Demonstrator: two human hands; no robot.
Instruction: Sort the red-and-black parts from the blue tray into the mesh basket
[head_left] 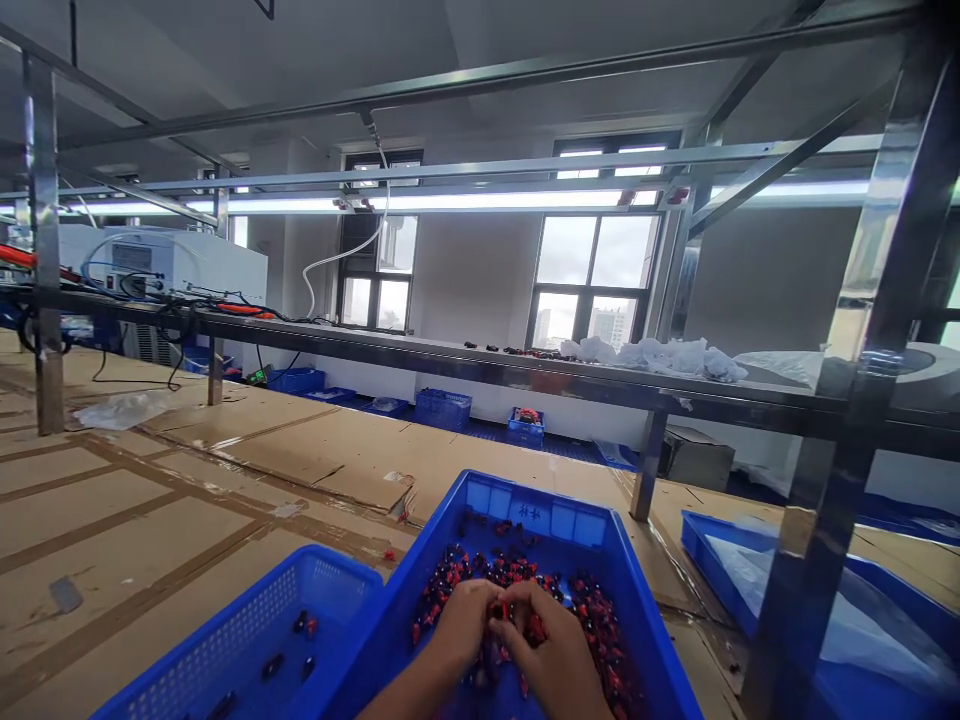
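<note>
My left hand and my right hand meet over a deep blue bin. Between their fingertips is a small red-and-black part, mostly covered by the fingers, so its exact kind does not show. Both hands are closed on it, thumbs and forefingers pinched together. Many loose red-and-black parts lie in the bin below and around the hands. To the left, a blue perforated basket holds several similar parts.
Taped cardboard covers the table. A metal shelf runs across behind the bin, bearing crumpled white plastic. A steel post stands at the right, beside a blue tray. Cables lie at the left.
</note>
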